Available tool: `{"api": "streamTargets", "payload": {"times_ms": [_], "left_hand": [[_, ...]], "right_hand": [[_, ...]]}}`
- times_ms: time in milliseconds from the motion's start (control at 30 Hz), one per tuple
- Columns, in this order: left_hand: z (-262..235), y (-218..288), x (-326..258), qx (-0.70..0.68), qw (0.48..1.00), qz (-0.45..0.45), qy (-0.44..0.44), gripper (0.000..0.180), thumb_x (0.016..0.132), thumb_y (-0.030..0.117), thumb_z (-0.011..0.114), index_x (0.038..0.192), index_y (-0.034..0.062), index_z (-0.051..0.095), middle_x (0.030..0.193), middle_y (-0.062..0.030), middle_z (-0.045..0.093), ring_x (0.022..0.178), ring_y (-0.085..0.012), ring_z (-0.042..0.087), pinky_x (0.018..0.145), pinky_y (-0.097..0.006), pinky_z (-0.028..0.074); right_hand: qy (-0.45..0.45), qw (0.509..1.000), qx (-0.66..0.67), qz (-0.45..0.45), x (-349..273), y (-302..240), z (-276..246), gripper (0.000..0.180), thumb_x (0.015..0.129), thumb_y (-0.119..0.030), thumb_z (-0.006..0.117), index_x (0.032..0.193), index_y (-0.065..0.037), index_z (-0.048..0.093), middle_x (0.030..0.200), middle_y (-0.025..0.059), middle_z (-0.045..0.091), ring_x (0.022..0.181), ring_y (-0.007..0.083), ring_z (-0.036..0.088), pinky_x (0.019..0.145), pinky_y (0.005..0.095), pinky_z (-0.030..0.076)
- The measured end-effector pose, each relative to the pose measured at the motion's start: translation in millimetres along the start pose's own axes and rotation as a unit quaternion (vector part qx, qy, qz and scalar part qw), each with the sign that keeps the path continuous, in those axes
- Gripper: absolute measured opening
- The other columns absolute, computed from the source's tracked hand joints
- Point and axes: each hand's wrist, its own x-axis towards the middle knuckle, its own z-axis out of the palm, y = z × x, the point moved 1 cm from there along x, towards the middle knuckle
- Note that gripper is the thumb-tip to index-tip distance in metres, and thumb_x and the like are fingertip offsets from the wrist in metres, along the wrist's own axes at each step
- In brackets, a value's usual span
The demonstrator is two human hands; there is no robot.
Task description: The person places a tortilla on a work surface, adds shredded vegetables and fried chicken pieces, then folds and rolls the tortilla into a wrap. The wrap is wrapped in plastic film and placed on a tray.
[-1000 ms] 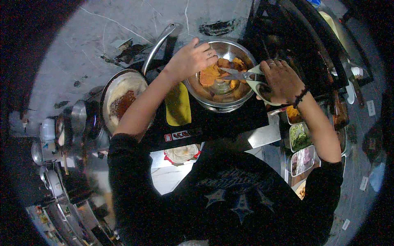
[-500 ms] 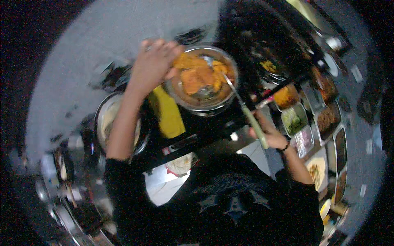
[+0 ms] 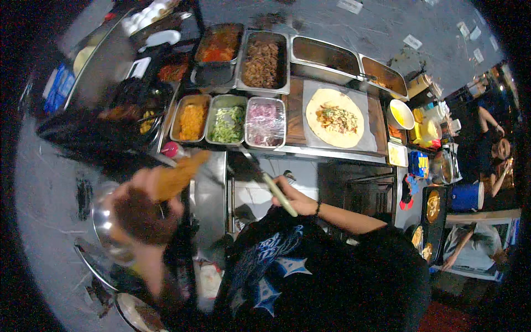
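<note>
My left hand (image 3: 146,191), smeared by motion, is closed round a flat orange-brown piece of food (image 3: 182,176) that sticks out toward the trays. Beneath that hand, the steel bowl (image 3: 102,213) is partly covered by it. In my right hand (image 3: 298,202), in front of my chest, is a long-handled utensil (image 3: 278,193) with a pale green grip and thin metal shaft; its far end is blurred near the counter edge. Beyond the hands, a round flatbread (image 3: 318,102) topped with a chopped filling lies on paper over a wooden board.
Steel trays of orange shreds (image 3: 192,119), chopped greens (image 3: 228,123) and pink onion (image 3: 264,119) line the counter. A meat tray (image 3: 261,61) stands behind. A white bowl (image 3: 408,113) holds yellow liquid. Other people (image 3: 475,243) are at far right, near a blue cooler (image 3: 464,197).
My view has swung right to the trays and flatbread. My left hand has come away from the bowl's rim with the orange-brown piece. The utensil has left the bowl, still in my right hand.
</note>
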Motion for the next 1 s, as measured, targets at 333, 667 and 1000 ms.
{"api": "streamTargets", "payload": {"times_ms": [333, 667, 1000], "left_hand": [[233.9, 239.1, 191.1, -0.056, 0.930, 0.325, -0.161, 0.047, 0.061, 0.027, 0.068, 0.101, 0.0031, 0.061, 0.101, -0.0087, 0.058, 0.102, -0.0244, 0.051, 0.086, -0.046, 0.035], [328.5, 500.1, 289.2, -0.123, 0.830, 0.515, -0.175, 0.051, 0.060, 0.036, 0.070, 0.100, 0.0058, 0.061, 0.105, -0.0093, 0.060, 0.102, -0.0247, 0.055, 0.085, -0.045, 0.037], [416.8, 554.8, 242.2, -0.216, 0.808, 0.472, -0.280, 0.072, 0.069, 0.037, 0.077, 0.129, 0.0075, 0.050, 0.122, -0.0122, 0.057, 0.118, -0.0276, 0.050, 0.099, -0.047, 0.036]], "right_hand": [[0.264, 0.956, 0.095, 0.087, -142.1, 115.9, -135.6, 0.061, 0.088, -0.036, 0.068, 0.126, -0.006, 0.032, 0.108, 0.0139, 0.053, 0.101, 0.0233, 0.055, 0.089, 0.0354, 0.046], [0.479, 0.847, 0.081, 0.215, -240.4, 171.5, -171.2, 0.073, 0.081, -0.038, 0.075, 0.128, -0.007, 0.030, 0.099, 0.0212, 0.060, 0.091, 0.0374, 0.062, 0.079, 0.0441, 0.049], [0.558, 0.779, 0.168, 0.232, -252.5, 149.2, -155.1, 0.070, 0.081, -0.032, 0.075, 0.126, 0.000, 0.033, 0.111, 0.0207, 0.054, 0.105, 0.0322, 0.054, 0.093, 0.0401, 0.042]]}}
